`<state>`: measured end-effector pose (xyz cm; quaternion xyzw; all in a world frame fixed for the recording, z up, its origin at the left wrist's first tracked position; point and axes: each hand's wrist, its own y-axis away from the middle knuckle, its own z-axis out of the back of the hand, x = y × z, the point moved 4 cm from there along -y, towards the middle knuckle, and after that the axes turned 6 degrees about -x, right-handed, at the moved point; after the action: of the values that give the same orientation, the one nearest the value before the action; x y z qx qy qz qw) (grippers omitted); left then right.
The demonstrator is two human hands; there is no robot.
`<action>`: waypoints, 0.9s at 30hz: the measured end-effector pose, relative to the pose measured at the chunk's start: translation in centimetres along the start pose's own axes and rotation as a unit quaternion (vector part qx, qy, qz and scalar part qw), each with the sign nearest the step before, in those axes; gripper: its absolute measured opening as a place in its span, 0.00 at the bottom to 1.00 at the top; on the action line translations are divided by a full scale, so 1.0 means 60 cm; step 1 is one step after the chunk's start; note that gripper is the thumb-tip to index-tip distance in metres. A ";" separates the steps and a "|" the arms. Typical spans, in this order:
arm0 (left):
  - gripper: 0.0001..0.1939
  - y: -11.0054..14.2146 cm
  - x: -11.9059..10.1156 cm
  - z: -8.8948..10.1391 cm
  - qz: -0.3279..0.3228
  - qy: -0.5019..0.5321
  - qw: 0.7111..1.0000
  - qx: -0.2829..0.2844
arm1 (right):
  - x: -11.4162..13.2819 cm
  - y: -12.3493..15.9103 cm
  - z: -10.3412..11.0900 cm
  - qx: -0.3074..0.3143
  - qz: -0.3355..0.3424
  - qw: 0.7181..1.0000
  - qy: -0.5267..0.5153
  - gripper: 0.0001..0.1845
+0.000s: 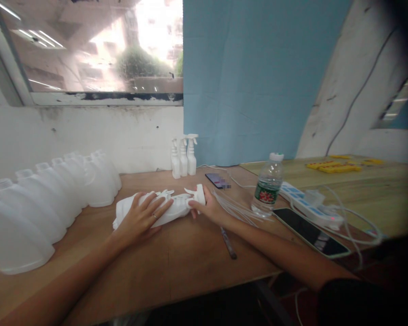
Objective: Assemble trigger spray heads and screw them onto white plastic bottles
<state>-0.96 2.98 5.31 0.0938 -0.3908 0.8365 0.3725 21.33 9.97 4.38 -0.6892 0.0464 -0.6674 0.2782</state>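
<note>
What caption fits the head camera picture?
Left hand on a white bottle, right hand at a spray head, jugs nearby.

Jugs (41, 199) stand left of the drink bottle (267, 188) on the table (187, 267).

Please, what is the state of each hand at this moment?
Left hand: open, fingers spread, resting on the lying white spray bottle.
Right hand: closed, holding the white trigger head.

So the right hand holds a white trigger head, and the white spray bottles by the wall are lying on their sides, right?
Not quite: the white spray bottles by the wall are standing upright, as the head view shows. The right hand does hold a white trigger head.
</note>
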 end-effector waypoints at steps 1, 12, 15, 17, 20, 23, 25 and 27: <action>0.36 0.000 -0.001 0.000 -0.001 0.001 1.000 0.001 | 0.000 0.000 0.000 -0.002 -0.001 1.000 0.002 0.21; 0.35 -0.002 -0.003 -0.002 0.004 0.003 1.000 0.002 | 0.003 -0.005 0.006 -0.023 -0.003 1.000 0.013 0.25; 0.35 -0.003 -0.004 0.000 0.003 0.004 1.000 0.004 | 0.003 -0.005 0.008 -0.025 -0.004 1.000 0.016 0.25; 0.35 -0.003 -0.005 0.002 0.002 0.005 1.000 0.006 | 0.002 -0.005 0.009 -0.027 -0.007 0.999 0.015 0.21; 0.36 -0.003 -0.006 0.003 0.000 0.006 1.000 0.005 | 0.001 -0.006 0.010 -0.020 -0.003 1.000 0.010 0.26; 0.36 -0.002 -0.006 0.001 -0.001 0.006 1.000 0.001 | -0.001 -0.006 0.010 -0.020 -0.010 1.000 0.008 0.26; 0.37 -0.002 -0.006 0.000 -0.001 0.007 1.000 -0.001 | -0.001 -0.006 0.010 -0.028 -0.017 0.999 0.002 0.22; 0.37 -0.003 -0.006 -0.001 -0.001 0.006 1.000 -0.002 | 0.001 -0.004 0.009 -0.030 -0.018 0.999 -0.006 0.24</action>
<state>-0.58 2.89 5.21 0.0889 -0.3899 0.8359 0.3759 21.79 10.34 4.59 -0.7021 0.0521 -0.6665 0.2453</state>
